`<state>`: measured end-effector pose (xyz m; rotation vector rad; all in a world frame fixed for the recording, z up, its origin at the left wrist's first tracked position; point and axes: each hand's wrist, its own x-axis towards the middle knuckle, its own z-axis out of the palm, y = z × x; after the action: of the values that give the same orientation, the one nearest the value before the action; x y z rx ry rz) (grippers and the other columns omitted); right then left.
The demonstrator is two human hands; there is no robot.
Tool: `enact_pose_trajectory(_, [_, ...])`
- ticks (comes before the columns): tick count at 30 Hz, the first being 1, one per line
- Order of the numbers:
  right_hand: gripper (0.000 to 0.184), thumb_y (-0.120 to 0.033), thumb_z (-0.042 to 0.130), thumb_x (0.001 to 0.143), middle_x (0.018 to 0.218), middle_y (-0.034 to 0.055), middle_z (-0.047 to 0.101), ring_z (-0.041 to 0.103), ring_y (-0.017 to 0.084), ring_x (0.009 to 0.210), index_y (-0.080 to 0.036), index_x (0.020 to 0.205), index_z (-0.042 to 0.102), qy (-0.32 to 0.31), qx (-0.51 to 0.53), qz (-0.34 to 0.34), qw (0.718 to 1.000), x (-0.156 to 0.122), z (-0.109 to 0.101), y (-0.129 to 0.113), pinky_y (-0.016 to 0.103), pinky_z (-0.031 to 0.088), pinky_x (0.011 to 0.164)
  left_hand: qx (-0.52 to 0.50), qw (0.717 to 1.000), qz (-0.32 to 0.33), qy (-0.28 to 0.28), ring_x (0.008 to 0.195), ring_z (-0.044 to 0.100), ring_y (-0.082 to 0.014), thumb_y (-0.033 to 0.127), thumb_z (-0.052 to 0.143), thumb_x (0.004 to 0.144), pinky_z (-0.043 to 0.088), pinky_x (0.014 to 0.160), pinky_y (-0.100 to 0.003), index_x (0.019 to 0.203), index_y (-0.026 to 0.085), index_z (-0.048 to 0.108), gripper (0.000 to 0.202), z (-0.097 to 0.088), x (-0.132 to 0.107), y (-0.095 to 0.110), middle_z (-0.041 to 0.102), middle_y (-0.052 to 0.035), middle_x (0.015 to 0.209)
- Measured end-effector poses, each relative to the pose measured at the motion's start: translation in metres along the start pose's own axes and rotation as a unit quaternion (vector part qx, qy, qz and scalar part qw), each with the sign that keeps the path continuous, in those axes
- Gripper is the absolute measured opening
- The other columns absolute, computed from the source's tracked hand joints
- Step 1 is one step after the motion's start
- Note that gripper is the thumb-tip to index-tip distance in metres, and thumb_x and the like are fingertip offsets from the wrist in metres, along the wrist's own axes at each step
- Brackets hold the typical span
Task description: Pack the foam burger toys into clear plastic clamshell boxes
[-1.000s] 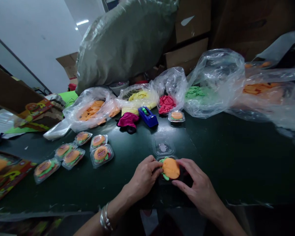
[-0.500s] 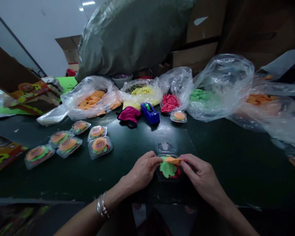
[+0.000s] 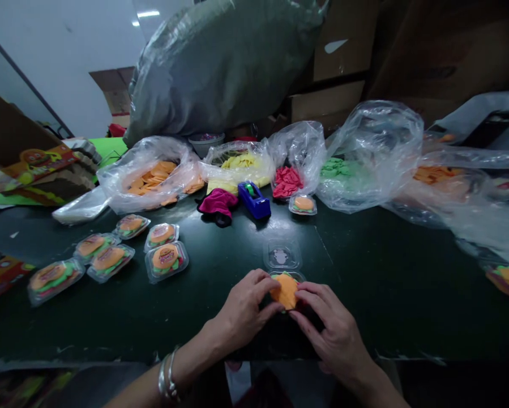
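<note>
An orange toy bun piece (image 3: 285, 293) lies flat on top of green and red pieces in a small clear plastic clamshell box (image 3: 282, 255), whose lid is folded back on the far side. From the left, my left hand (image 3: 246, 303) has its fingertips and thumb on the bun's edge. My right hand (image 3: 333, 324) grips the bun's right side, fingers bent around it. Both hands cover most of the box's base. Beyond the lid stands a closed clear box with a toy burger (image 3: 303, 205).
Several packed toy burgers (image 3: 166, 259) are to the left. A blue tape dispenser (image 3: 254, 200) and a magenta cloth item (image 3: 218, 205) sit farther back. Behind are plastic bags with orange (image 3: 153, 177), yellow (image 3: 240, 161), red (image 3: 287, 182) and green pieces (image 3: 337, 167). A printed carton (image 3: 37, 164) stands far left.
The orange bun piece, earlier held up edge-on in my right hand, now lies flat over the green piece. My left hand has come onto it too. The view has shifted slightly.
</note>
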<state>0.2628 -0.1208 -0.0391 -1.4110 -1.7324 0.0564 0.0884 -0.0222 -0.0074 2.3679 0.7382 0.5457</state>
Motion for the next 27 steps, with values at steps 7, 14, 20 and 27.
enact_pose_trajectory(7, [0.023, -0.01, 0.057, 0.086, 0.106, 0.0098, 0.06, 0.058, 0.022, 0.099, -0.02, 0.106, 0.054, 0.007, 0.03, 0.009, 0.999, -0.004, 0.002, 0.001, 0.04, 0.053, 0.086, 0.065, 0.997, -0.008, 0.027, 0.094, 0.056, -0.0203, 0.02, 0.06, 0.085, 0.048, 0.083, -0.033, 0.097, 0.018, 0.061, 0.012, 0.015, -0.002, -0.001, 0.059, -0.0068, 0.102])
enact_pose_trajectory(14, [0.02, -0.009, 0.056, 0.087, 0.104, 0.0092, 0.059, 0.057, 0.022, 0.096, -0.02, 0.104, 0.055, -0.002, 0.047, -0.01, 0.999, -0.001, -0.001, 0.001, 0.039, 0.053, 0.083, -0.006, 0.999, -0.024, -0.038, 0.092, 0.058, -0.0172, 0.02, 0.058, 0.087, 0.046, 0.086, -0.029, 0.117, 0.02, 0.059, 0.03, -0.013, 0.025, 0.003, 0.061, -0.0046, 0.102])
enact_pose_trajectory(20, [0.02, -0.006, 0.056, 0.086, 0.1, 0.009, 0.059, 0.057, 0.021, 0.093, -0.018, 0.102, 0.056, 0.014, 0.055, -0.027, 0.998, 0.001, 0.001, 0.004, 0.037, 0.054, 0.08, 0.057, 0.989, -0.001, -0.134, 0.094, 0.055, -0.0188, 0.022, 0.055, 0.088, 0.044, 0.084, -0.029, 0.108, 0.021, 0.063, 0.022, -0.016, 0.043, 0.002, 0.06, -0.0027, 0.097])
enact_pose_trajectory(27, [0.029, -0.004, 0.053, 0.087, 0.109, 0.0119, 0.055, 0.052, 0.023, 0.099, -0.017, 0.112, 0.053, 0.009, 0.009, -0.037, 0.999, -0.001, 0.002, 0.004, 0.04, 0.052, 0.083, 0.129, 0.976, 0.039, -0.172, 0.082, 0.055, -0.0179, 0.023, 0.047, 0.092, 0.045, 0.074, -0.028, 0.092, 0.018, 0.065, 0.019, -0.014, 0.044, 0.009, 0.058, -0.004, 0.088])
